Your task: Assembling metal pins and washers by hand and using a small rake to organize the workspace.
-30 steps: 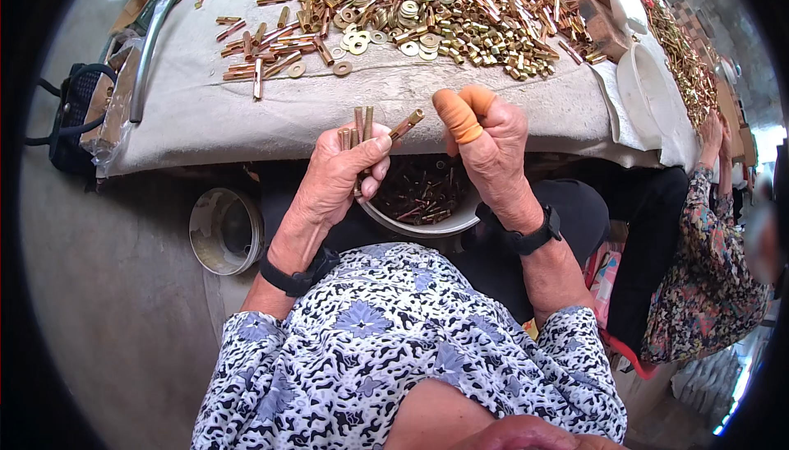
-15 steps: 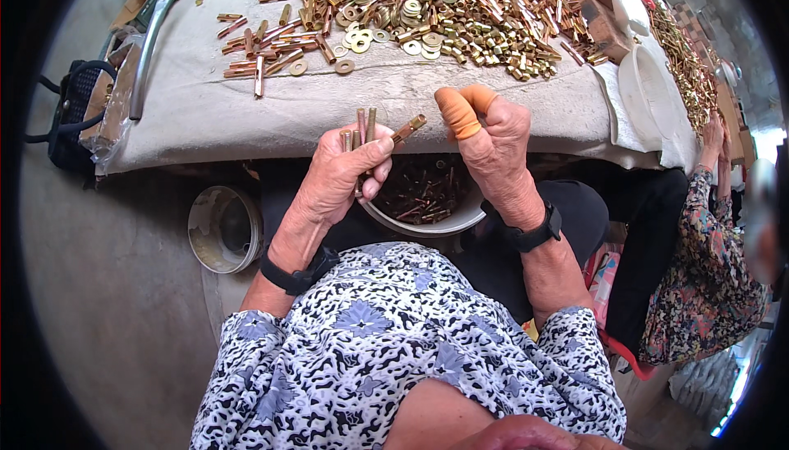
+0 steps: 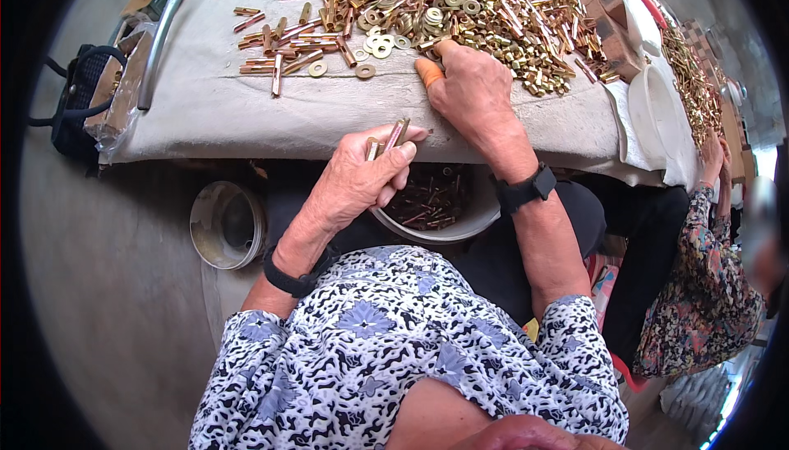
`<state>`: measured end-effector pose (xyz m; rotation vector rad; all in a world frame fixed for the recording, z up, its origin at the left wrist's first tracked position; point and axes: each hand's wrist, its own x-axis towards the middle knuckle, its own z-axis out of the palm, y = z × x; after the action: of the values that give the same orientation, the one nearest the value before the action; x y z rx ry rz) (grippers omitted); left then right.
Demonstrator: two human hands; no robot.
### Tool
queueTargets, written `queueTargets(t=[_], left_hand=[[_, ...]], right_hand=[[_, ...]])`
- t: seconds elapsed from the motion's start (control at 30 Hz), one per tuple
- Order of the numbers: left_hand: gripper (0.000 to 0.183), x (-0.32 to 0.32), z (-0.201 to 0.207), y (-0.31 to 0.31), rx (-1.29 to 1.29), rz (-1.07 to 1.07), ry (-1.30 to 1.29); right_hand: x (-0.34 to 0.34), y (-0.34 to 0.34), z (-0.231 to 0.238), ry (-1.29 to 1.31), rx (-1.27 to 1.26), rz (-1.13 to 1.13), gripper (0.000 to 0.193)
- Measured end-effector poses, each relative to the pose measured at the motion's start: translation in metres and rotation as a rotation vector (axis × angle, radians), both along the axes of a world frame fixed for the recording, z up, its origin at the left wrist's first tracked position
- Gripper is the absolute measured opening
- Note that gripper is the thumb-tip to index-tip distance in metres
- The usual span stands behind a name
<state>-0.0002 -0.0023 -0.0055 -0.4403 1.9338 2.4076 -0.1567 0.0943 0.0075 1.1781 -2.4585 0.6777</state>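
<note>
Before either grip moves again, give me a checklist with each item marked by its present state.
1. Left grip closed on its slim metal pieces: ok.
2. Right grip at the near edge of the metal parts pile: ok.
3. Piece secured in the right grip: cannot tell; the fingertips are partly hidden by the hand.
4. Orange finger cover on the right thumb: ok.
5. Flat washers kept apart from the tube-like parts: not ok; they lie mixed.
6. Pale bucket with metal pieces in it, below the table edge: ok.
</note>
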Motion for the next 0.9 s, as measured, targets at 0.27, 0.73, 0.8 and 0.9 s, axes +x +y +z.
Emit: queueTargets(t=[0.27, 0.73, 0.8, 0.9], left_hand=[[0.035, 0.004, 0.001, -0.013, 0.042, 0.018, -0.009], [0.035, 0.004, 0.002, -0.012, 0.202, 0.125, 0.012], [0.036, 0.004, 0.003, -0.011, 0.208, 0.111, -0.008], [0.036, 0.005, 0.002, -0.012, 0.207, 0.098, -0.029]], right_hand=[[-0.010, -0.001, -0.016, 0.034, -0.090, -0.004, 0.019], [-0.006, 0.006, -0.014, 0.095, -0.080, 0.014, 0.023], [-0.005, 0.008, -0.013, 0.069, -0.100, 0.091, 0.021], [-0.004, 0.010, -0.009, 0.059, -0.078, 0.238, 0.023]])
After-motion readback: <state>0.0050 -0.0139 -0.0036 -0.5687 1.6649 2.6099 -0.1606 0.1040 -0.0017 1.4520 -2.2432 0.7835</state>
